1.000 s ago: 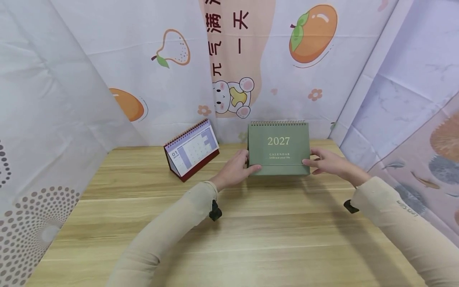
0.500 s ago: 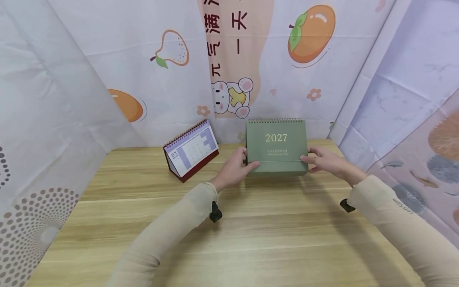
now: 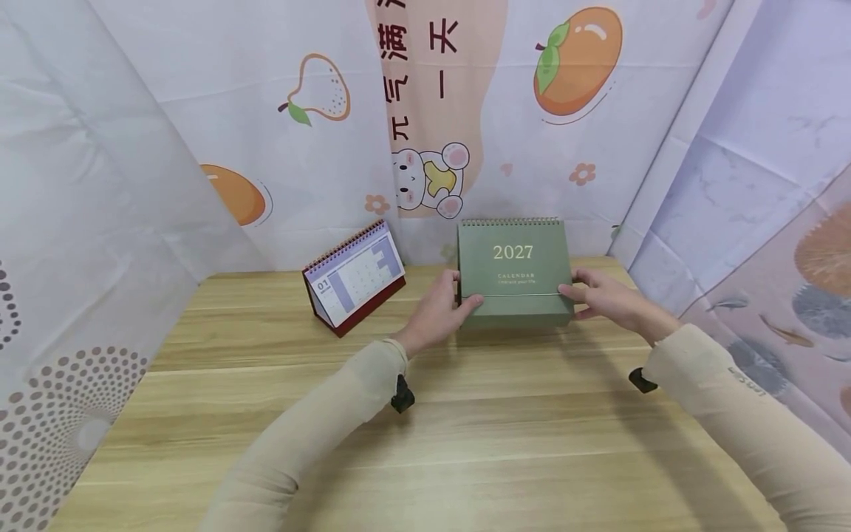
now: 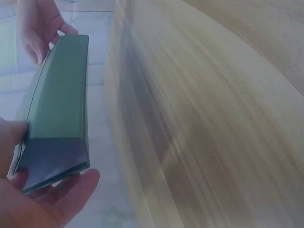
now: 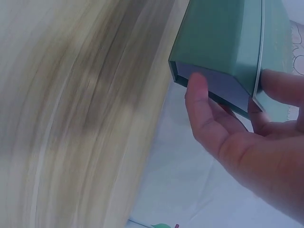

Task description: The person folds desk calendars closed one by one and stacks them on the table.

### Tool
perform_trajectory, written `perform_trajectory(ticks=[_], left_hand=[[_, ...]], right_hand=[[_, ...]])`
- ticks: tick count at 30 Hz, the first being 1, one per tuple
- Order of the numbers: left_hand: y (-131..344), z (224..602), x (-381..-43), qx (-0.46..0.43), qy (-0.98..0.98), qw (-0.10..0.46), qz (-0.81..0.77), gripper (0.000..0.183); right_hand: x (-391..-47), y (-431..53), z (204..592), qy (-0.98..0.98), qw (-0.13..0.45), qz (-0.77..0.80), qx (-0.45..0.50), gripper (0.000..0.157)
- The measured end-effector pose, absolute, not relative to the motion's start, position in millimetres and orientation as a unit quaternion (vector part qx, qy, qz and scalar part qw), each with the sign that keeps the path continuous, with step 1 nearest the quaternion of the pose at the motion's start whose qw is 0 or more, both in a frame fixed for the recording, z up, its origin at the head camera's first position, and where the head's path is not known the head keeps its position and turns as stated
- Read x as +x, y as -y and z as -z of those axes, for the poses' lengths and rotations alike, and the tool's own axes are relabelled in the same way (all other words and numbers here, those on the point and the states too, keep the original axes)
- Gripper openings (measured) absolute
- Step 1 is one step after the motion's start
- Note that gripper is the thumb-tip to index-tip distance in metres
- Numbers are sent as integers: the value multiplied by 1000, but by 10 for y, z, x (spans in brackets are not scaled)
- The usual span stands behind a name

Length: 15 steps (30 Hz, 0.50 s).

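Note:
A green 2027 desk calendar (image 3: 515, 266) with a wire binding along its top stands at the back of the table, its front tilted back. My left hand (image 3: 439, 312) grips its left side, thumb on the front cover and fingers behind. On the opposite side my right hand (image 3: 608, 301) pinches the lower right edge, thumb in front. The left wrist view shows the calendar's green base (image 4: 59, 90) and open end between both hands. Up close in the right wrist view, the right hand's fingers (image 5: 197, 90) lie against the open end of the calendar (image 5: 213, 38).
A second desk calendar (image 3: 355, 277), white and purple with a dark red base, stands angled to the left of the green one. Behind the wooden table (image 3: 425, 443) hangs a printed curtain (image 3: 253, 111), and a pale cloth panel (image 3: 751, 185) borders the right side.
The green calendar's front has leaned further back, so more of its lower base shows. It first shifted slightly left, and both hands moved with it. The other calendar stays in place.

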<state>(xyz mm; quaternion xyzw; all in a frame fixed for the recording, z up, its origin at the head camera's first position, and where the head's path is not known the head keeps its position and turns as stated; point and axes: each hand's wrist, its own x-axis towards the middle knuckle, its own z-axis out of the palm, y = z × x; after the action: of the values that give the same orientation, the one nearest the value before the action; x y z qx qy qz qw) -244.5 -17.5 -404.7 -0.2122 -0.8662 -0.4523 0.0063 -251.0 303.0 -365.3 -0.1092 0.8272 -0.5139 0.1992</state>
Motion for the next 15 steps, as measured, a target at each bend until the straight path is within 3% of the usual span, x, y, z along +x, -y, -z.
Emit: perform_trajectory(ticks=[4, 11, 15], left_hand=[[149, 4043, -2449, -236, 876, 32, 419, 59], [130, 4036, -2429, -225, 889, 12, 399, 99], [109, 4030, -2435, -218, 881, 13, 419, 104]], right_hand=[[-2493, -3027, 3659, -824, 204, 518, -106, 51], [-2478, -2961, 3662, -826, 188, 522, -101, 62], [-2482, -2940, 3667, -826, 181, 526, -94, 67]])
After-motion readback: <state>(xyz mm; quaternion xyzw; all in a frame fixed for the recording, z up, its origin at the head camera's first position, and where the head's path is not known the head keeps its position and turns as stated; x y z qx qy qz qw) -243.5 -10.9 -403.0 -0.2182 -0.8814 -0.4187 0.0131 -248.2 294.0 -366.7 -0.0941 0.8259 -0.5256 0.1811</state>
